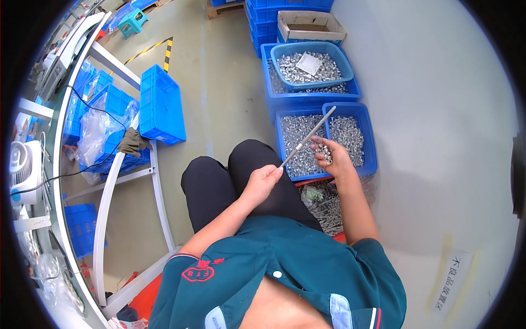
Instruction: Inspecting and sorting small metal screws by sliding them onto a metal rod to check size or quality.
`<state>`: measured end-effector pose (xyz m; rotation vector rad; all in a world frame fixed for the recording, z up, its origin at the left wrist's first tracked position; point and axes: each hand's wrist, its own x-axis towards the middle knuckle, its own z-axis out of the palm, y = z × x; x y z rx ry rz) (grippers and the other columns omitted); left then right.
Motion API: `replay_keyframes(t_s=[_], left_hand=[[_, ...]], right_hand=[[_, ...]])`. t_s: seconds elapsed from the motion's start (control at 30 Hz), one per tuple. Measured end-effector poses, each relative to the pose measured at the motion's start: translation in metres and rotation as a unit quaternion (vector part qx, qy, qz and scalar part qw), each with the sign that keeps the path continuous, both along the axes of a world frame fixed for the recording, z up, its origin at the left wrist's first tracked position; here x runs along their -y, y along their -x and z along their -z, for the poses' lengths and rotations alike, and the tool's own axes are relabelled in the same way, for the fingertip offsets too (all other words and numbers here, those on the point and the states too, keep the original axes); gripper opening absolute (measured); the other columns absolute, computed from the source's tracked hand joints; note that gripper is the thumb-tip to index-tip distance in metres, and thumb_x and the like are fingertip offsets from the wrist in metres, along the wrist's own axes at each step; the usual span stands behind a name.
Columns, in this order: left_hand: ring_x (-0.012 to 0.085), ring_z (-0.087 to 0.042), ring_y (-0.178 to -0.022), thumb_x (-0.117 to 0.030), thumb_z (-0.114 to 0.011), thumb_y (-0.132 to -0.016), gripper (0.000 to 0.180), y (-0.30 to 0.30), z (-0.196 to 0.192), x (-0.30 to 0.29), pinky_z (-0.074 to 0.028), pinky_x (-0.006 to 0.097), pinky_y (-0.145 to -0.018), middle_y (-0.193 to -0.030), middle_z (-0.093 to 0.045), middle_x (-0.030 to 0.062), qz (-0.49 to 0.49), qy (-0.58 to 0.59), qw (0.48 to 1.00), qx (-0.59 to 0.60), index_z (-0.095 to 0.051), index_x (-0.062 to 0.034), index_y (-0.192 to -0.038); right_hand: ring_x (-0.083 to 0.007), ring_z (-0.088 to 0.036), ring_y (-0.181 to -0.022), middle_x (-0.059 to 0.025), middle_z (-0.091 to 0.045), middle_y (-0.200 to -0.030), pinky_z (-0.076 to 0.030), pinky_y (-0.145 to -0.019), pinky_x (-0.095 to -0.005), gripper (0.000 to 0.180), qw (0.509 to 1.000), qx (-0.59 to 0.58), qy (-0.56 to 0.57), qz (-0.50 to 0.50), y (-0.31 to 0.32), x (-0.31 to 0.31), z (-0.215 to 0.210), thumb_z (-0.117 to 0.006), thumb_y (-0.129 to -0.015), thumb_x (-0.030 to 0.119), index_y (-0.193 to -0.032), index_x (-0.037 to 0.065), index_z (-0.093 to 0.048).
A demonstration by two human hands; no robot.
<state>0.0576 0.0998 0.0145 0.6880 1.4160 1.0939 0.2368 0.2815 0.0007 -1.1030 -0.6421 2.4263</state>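
At centre, the left hand (261,184) pinches a rod (312,132) between closed fingers; just right, the right hand (338,159), fingers half curled, cradles metal parts (325,155) over a blue bin (371,143).

From my left hand (263,183), a thin grey metal rod (304,140) slants far and right, over the near blue rectangular plastic bin (374,153). My right hand (338,159), with small silver metal fittings (326,155) in it, is above that bin's near part. Behind, a rounded light-blue plastic basin (323,85) sits on the far blue rectangular plastic bin (315,100); on the basin's contents lies a square white card (309,63). Nearer than the near bin lie long grey metal rods (329,214). To my left stands a white metal frame (100,225), with a rectangular blue plastic crate (161,104) beside it.
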Motion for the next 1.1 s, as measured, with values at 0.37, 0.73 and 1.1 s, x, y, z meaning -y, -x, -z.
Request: replay_keyframes(t_s=[0.37,0.73,1.1], left_hand=[[0.0028,-0.035,-0.053,-0.024,-0.050,-0.091,0.029,0.005,0.004,0.013,-0.029,0.021,-0.047,-0.058,-0.039,-0.0066,-0.008,-0.022,1.000,0.017,-0.049,-0.0065,-0.068],[0.0097,-0.039,-0.056,-0.025,-0.052,-0.089,0.030,0.002,0.011,0.021,-0.036,0.028,-0.052,-0.057,-0.043,0.0029,0.019,-0.049,0.990,-0.130,-0.052,-0.0006,-0.071],[0.0112,-0.040,-0.055,-0.024,-0.052,-0.088,0.030,0.003,0.013,0.020,-0.037,0.029,-0.053,-0.056,-0.043,0.0055,0.017,-0.052,0.989,-0.140,-0.052,0.0005,-0.071]], right_hand=[[-0.0076,-0.039,-0.047,-0.0023,-0.049,-0.070,-0.028,-0.038,-0.0176,0.022,0.978,-0.194,0.067,0.029,-0.002,-0.006,0.013,-0.053,-0.090,0.025,-0.095,0.003,-0.054],[-0.0058,-0.038,-0.048,0.0014,-0.046,-0.066,-0.026,-0.037,-0.0180,0.026,0.966,-0.233,0.078,0.078,0.002,-0.037,-0.017,-0.057,-0.085,0.034,-0.095,0.010,-0.059],[-0.0055,-0.039,-0.046,-0.0001,-0.046,-0.064,-0.028,-0.037,-0.0182,0.020,0.985,-0.008,-0.168,0.033,0.006,-0.038,-0.049,-0.059,-0.086,0.019,-0.096,0.002,-0.059]])
